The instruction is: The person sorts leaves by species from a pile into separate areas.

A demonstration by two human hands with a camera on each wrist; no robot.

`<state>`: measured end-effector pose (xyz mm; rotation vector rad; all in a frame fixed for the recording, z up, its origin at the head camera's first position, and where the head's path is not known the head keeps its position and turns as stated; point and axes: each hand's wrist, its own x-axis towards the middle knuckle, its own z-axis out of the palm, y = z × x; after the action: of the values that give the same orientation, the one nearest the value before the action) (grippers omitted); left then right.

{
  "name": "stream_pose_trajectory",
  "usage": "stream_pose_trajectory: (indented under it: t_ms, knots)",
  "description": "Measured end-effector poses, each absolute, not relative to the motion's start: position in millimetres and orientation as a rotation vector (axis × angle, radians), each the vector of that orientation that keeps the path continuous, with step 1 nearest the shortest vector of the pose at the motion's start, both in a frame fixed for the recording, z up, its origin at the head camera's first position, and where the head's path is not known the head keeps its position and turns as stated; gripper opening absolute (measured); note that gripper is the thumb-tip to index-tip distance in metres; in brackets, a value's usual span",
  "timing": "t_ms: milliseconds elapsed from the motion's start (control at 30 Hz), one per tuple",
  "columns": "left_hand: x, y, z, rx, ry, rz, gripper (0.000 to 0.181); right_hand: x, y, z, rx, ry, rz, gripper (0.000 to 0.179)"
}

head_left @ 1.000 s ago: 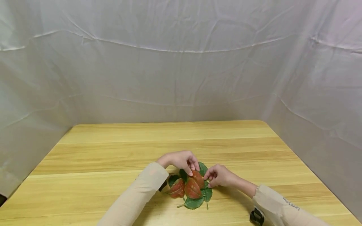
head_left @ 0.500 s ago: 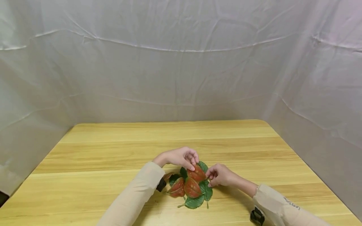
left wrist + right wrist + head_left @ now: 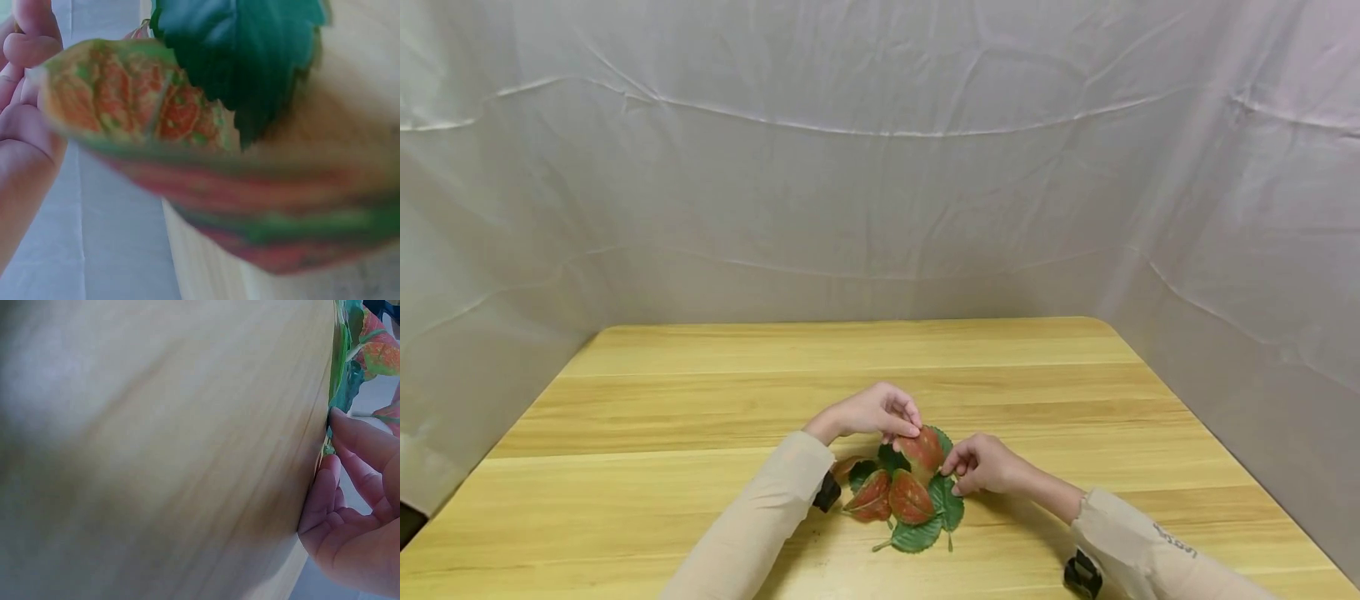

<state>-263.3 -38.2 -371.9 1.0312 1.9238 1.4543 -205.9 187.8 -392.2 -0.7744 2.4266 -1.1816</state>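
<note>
In the head view, artificial leaves lie in an overlapping cluster near the table's front. My left hand [image 3: 874,412] pinches the upper edge of a red leaf [image 3: 922,450] at the back of the cluster, and that leaf is lifted and tilted. Two more red leaves, one in the middle [image 3: 912,498] and one at the left [image 3: 871,497], lie in front of it. My right hand [image 3: 986,464] has curled fingers, its fingertips [image 3: 338,416] at the edge of a green leaf [image 3: 951,497] on the cluster's right side. Close to the left wrist camera, a red-and-green leaf [image 3: 137,100] partly covers the view.
Another green leaf [image 3: 914,536] lies at the front with its stem pointing left. The wooden table [image 3: 662,417] is enclosed by hanging grey fabric [image 3: 880,208] at the back and sides. Black wrist devices [image 3: 1081,575] sit under both sleeves.
My left hand has moved up and back, raising the back red leaf and tilting it away from the middle one. The right hand has stayed almost in place at the green leaf.
</note>
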Motion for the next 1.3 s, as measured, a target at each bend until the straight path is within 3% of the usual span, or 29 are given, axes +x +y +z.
stream_pose_trajectory:
  t_ms: [333,967,1300]
  knots:
    - [-263,-49,-372,0.917,1.795,1.641,0.028,-207,187,-392,-0.755,2.43,-1.175,0.014]
    - [-263,-75,-374,0.821,1.971,1.802,0.022,-205,187,-392,-0.755,2.431,-1.188,0.015]
    - [-259,-87,-373,0.637,1.925,2.021,0.035,-204,186,-390,-0.749,2.419,-1.197,0.015]
